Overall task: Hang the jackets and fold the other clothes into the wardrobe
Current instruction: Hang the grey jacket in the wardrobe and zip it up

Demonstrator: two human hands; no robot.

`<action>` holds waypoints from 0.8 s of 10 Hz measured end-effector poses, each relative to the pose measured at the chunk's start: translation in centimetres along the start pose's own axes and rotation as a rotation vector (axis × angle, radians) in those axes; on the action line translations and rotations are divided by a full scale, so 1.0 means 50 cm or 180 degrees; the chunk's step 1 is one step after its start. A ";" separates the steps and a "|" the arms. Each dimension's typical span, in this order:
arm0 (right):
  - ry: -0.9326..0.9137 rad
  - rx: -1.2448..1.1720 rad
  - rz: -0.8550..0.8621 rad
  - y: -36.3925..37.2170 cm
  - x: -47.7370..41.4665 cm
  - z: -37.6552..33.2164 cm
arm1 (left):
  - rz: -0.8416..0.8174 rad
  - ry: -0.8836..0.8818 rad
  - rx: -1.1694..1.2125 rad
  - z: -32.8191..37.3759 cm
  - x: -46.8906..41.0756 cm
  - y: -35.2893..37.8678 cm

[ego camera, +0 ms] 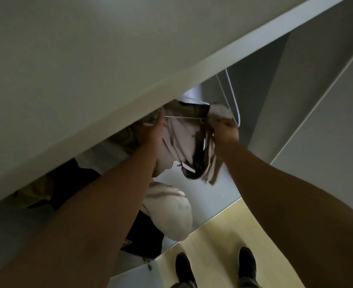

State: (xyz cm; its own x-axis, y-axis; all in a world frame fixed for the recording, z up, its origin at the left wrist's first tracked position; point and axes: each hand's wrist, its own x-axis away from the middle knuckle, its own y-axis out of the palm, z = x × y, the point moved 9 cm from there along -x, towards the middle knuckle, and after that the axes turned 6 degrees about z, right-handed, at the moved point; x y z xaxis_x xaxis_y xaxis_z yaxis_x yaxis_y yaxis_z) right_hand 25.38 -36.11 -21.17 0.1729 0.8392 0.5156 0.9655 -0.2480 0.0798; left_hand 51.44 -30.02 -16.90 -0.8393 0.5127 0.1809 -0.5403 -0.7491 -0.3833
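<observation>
Head camera: I see a pale beige jacket (183, 142) with dark lining, inside the wardrobe (296, 90) on a white wire hanger (183, 117). The left hand (153, 132) grips one shoulder and the right hand (225, 129) has its fingers curled round the other. A wardrobe panel hides the rail, and the left fingertips are lost in blur.

The wardrobe shelf (92, 96) hides part of the jacket (183, 140) and the left hand's (153, 134) fingers.
</observation>
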 end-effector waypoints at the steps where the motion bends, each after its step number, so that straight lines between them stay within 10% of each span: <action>1: -0.0113 0.0072 -0.0172 0.032 -0.004 -0.028 | -0.0098 0.0175 0.0026 0.026 -0.057 0.018; 3: -0.0073 -0.0566 -0.0460 0.133 0.035 -0.100 | 0.0319 0.0807 -0.1035 0.013 -0.034 0.025; 8: -0.1100 0.1588 -0.0616 0.161 0.091 -0.150 | -0.0154 0.1500 -0.3632 -0.033 0.004 0.035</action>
State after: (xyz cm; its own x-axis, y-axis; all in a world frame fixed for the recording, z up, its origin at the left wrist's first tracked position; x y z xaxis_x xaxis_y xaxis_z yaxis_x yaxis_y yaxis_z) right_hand 32.46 -37.90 -11.75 -0.0414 0.9746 0.2200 0.9458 0.1093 -0.3060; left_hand 50.41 -30.55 -19.03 -0.5882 0.8079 -0.0363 -0.0094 -0.0517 -0.9986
